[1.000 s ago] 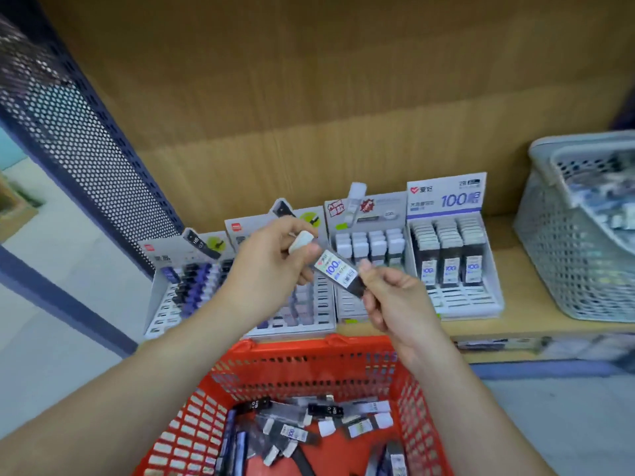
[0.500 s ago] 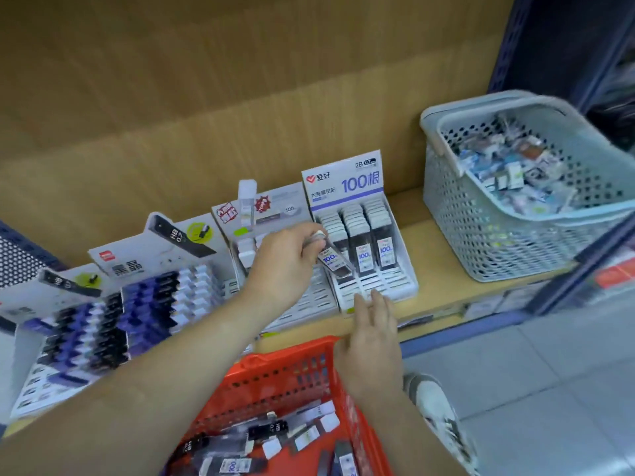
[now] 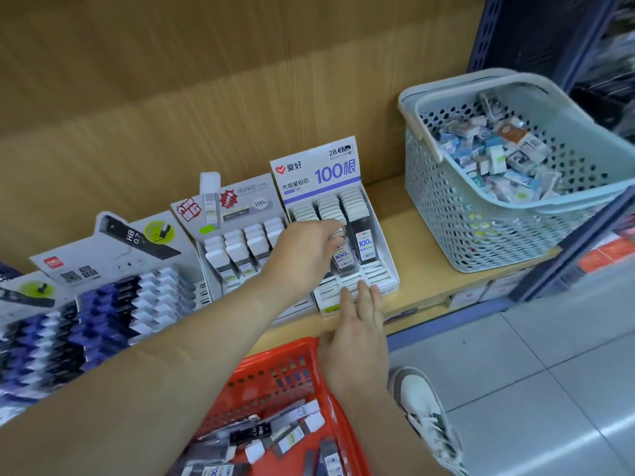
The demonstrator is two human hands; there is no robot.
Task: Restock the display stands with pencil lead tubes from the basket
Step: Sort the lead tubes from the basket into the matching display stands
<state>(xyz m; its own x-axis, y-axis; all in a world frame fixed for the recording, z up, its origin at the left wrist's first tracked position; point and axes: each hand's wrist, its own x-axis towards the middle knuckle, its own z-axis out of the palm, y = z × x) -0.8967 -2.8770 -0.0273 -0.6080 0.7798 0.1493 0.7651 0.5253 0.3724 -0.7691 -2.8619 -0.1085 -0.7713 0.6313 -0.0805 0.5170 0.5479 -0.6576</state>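
As the left fingers curl down over the white cap end, they pinch one pencil lead tube by its top, the "100" label facing front. Tube stands near upright, its foot at the middle column of the 2B display stand, just ahead of the stocked row. Seated in its slot or a shade above: cannot tell, since the left hand covers that spot. Grip at the cap looks chosen to leave the foot free to slide down between neighbours.

Right hand holds nothing. Right fingers lie straight and close together, tips on the stand's front lip. Judged purpose: bracing the light card stand so it does not skid back on the wooden shelf under the push.

Front slots show bare, so there is room for more; restock part way at best. Supply sits below: red basket near the shelf edge, loose tubes heaped inside, in easy reach of either hand. Left of the 2B stand, a grey stand and an HB 0.7 stand, both partly filled. Right, well apart, a pale basket of small boxed goods, likely not part of this job.
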